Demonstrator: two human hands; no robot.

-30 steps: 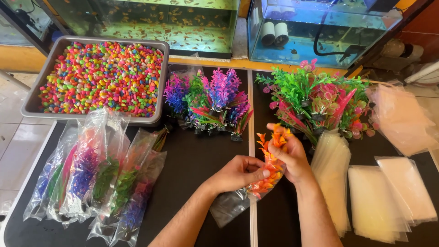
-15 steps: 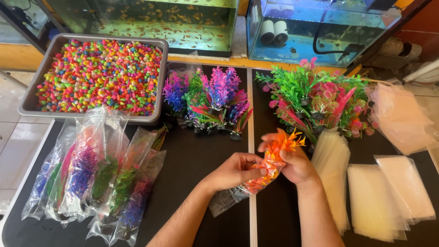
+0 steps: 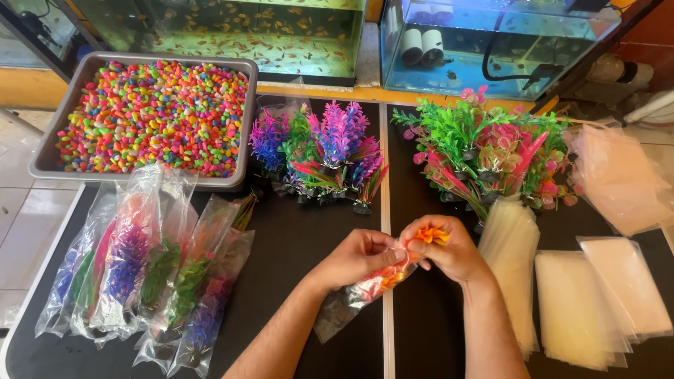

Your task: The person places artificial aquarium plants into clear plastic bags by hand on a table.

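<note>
Both hands meet over the middle of the black table (image 3: 302,245), just right of its centre seam. The left hand (image 3: 358,256) is closed in a pinch on the mouth of a clear plastic bag (image 3: 351,298), fingers curled tight. The right hand (image 3: 449,253) is closed around the top of an orange artificial aquarium plant (image 3: 430,235), whose upper fronds show above the fingers while its lower part sits inside the bag. The bag trails down and left from the hands, its lower end resting on the table.

To the left lies a fanned row of bagged plants (image 3: 140,267), overlapping one another. Behind them, a grey metal tray (image 3: 42,151) holds multicoloured gravel (image 3: 151,116). A cluster of purple and green plants (image 3: 323,151) stands upright behind the hands; a larger cluster of green and pink plants (image 3: 484,151) stands to the right. Stacks of empty clear bags (image 3: 583,302) lie right of the right hand, near but apart. Two fish tanks (image 3: 281,35) line the far edge.
</note>
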